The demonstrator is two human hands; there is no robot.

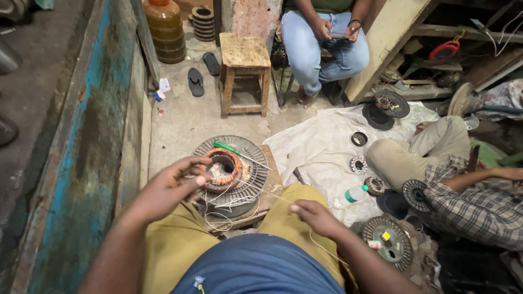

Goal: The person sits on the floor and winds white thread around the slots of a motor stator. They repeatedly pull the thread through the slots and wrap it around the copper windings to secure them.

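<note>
On a low wooden block (271, 188) between the knees, a round ribbed motor housing (248, 163), with a copper-wound stator (222, 169) seated in its middle and a green-handled screwdriver (229, 147) lying across its far rim. Just left of the stator and touching its near edge, the left hand (169, 188), fingers curled and thumb pressed to fingertips, pinched closed on a thin white thread (272, 195). From that pinch, thread running right across the housing to the right hand (313, 215), resting on the right knee, fingers drawn together on the same thread, more of it trailing down past the wrist. Loose loops of thread hanging off the front of the block, below the stator. To the right, on a pale sheet (321, 144), a plastic bottle (351, 195), small motor parts and another ribbed housing (388, 239). Beside these, a person in a checked shirt (479, 204) seated on the floor. Farther off, a wooden stool (244, 71), a pair of sandals (202, 73), an amber jug (165, 30), and another person in jeans (321, 46) seated, holding a phone.
</note>
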